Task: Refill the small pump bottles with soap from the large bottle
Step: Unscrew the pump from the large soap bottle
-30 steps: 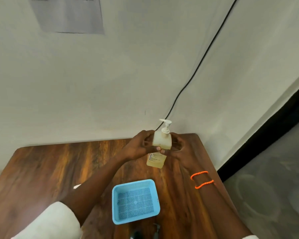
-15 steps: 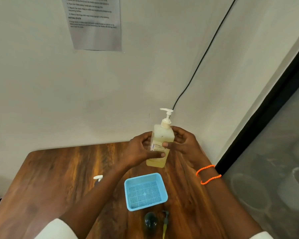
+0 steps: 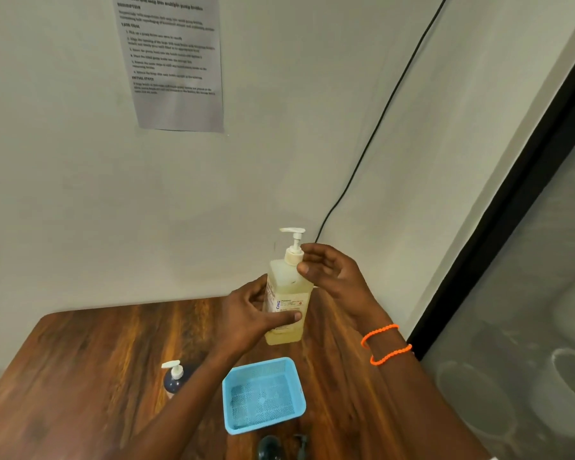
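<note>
Wooden table (image 3: 80, 360), large bottle (image 3: 287, 303) in left hand (image 3: 249, 317)

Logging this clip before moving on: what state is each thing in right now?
Yellow bottle: upright, pump on, partly full, held.
Left hand: grip around the yellow bottle's body.
Right hand: open, fingers by the pump collar.
Dark bottle: standing on the table, pump on.
Basket: empty.

Glossy wood table (image 3: 97, 360), translucent plastic bottle (image 3: 287, 293), perforated plastic basket (image 3: 263, 393)
</note>
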